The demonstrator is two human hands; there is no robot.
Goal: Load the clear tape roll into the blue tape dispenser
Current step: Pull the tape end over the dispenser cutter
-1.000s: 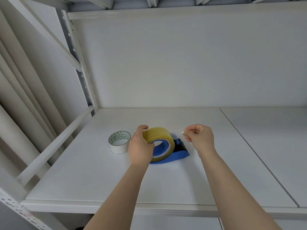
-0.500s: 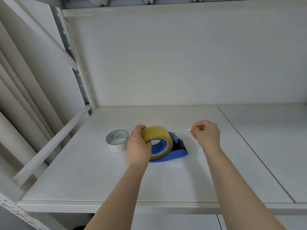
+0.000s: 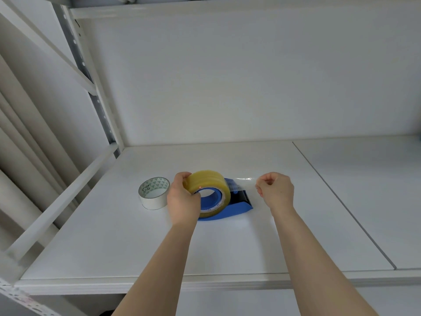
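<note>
The clear, yellowish tape roll [image 3: 209,182] sits upright on the blue hub of the blue tape dispenser [image 3: 237,207], which lies on the white shelf [image 3: 114,236]. My left hand [image 3: 182,201] grips the roll's left side. My right hand [image 3: 275,190] pinches the free end of the tape, and a shiny clear strip [image 3: 243,179] stretches from the roll's top to those fingers, passing above the dispenser's black cutter end [image 3: 241,195].
A white tape roll [image 3: 153,195] with a green triangle-patterned core lies flat just left of my left hand. The shelf's white back wall [image 3: 227,87] stands behind, a slanted frame rail [image 3: 68,197] runs along the left, and a seam [image 3: 341,206] divides the shelf boards on the right.
My right hand has moved to the right, away from the roll, drawing out a longer strip of tape. The left hand stays on the roll.
</note>
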